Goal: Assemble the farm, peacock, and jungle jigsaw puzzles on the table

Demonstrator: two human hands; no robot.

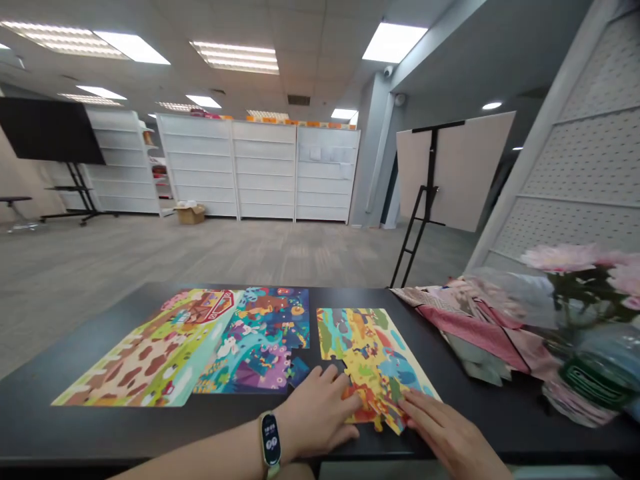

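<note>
A yellow jigsaw puzzle [367, 353] with colourful animal pictures lies on the black table, its lower edge uneven with pieces jutting out. My left hand [320, 403], a smart band on its wrist, rests palm down at the puzzle's lower left, fingers spread and touching it. On the lower right side, my right hand [443, 427] lies with fingers stretched out and their tips on the pieces. The tips hide part of the puzzle. Just left of my left fingers is a loose dark blue puzzle piece [300, 369], beside a blue and purple jigsaw puzzle [260, 340].
A farm picture sheet [155, 357] lies on the left of the black table [225, 427]. To the right are pink wrapping paper [475, 327] and a plastic bottle [595, 377] with pink flowers [565, 259]. Beyond stand an easel board [463, 173] and white shelves [265, 170].
</note>
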